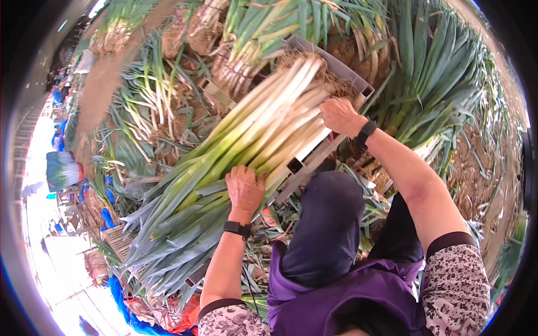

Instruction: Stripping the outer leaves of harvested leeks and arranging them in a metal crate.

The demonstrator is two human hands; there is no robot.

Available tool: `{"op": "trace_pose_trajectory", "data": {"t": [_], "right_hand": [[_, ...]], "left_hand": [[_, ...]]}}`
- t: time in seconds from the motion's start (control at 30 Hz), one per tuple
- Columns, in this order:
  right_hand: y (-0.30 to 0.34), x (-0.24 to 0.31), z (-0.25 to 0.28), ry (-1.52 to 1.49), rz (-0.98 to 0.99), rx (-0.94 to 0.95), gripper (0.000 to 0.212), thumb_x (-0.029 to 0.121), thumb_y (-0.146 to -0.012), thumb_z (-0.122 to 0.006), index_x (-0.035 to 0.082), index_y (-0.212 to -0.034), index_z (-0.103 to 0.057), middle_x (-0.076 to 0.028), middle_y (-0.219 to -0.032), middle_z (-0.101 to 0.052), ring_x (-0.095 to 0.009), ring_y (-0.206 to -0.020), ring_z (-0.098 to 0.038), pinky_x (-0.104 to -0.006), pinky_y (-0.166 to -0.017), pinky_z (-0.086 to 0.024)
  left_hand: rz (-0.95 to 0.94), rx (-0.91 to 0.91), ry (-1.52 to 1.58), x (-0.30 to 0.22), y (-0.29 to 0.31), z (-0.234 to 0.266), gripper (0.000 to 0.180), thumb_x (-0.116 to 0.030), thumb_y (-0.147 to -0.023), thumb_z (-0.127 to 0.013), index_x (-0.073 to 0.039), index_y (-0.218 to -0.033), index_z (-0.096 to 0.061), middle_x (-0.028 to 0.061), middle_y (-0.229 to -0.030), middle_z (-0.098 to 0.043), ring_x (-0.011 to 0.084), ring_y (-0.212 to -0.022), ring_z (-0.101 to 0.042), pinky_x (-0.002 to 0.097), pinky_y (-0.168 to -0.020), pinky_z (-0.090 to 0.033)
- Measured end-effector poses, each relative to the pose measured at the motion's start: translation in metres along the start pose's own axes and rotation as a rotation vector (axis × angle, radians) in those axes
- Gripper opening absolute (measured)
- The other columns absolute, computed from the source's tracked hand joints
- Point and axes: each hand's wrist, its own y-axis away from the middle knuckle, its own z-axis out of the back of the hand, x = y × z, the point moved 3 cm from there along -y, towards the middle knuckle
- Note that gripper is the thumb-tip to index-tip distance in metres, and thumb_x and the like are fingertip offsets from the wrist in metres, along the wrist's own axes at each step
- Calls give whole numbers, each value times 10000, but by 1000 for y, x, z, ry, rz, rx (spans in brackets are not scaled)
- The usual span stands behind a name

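A thick pile of long green onions (pixel 246 140) lies slantwise in a grey metal frame (pixel 342 70), its white root ends at the far right and its leaves spreading to the near left. My left hand (pixel 245 190) is on the near side of the pile where the stalks turn green, fingers curled over them. Near the roots my right hand (pixel 341 116) is closed on a white stalk at the pile's near edge, fingertips partly hidden. Each wrist wears a dark band.
More green onions stand in bunches at the far right (pixel 437 73) and lie at the far side (pixel 269 33). Loose thin onions (pixel 148 98) rest on the soil to the left. My bent knee (pixel 330 218) is close to the frame. Blue and red sheeting (pixel 168 316) lies at the near left.
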Motion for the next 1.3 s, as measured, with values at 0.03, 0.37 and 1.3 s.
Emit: {"op": "trace_pose_trajectory", "data": {"t": [0.03, 0.37, 1.3], "right_hand": [[-8, 7, 11, -66, 83, -160, 109, 36, -743, -561, 31, -841, -611, -144, -933, -648, -330, -935, -619, -448, -788, -488], [-78, 38, 21, -18, 208, -6, 763, 678, -834, -490, 127, -1361, -445, -142, -1331, -472, -321, -1350, -306, -521, -1141, -163], [-51, 26, -25, -41, 170, -93, 579, 582, -927, -411, 287, -1424, -370, -65, -1546, -195, -318, -1434, -142, -487, -1186, -64]], "left_hand": [[-11, -55, 116, 0, 1, 3, 299, -299, -746, -740, -19, -809, -657, 127, -956, -589, 319, -942, -540, 454, -786, -404], [1, -26, -129, 42, -61, 38, 663, -478, -815, -655, -112, -1339, -479, 184, -1106, -551, 346, -1087, -502, 480, -916, -402], [159, 49, -267, 138, 22, 44, 678, -514, -839, -586, -104, -1363, -453, 183, -1420, -369, 390, -1292, -320, 509, -1066, -250]]}}
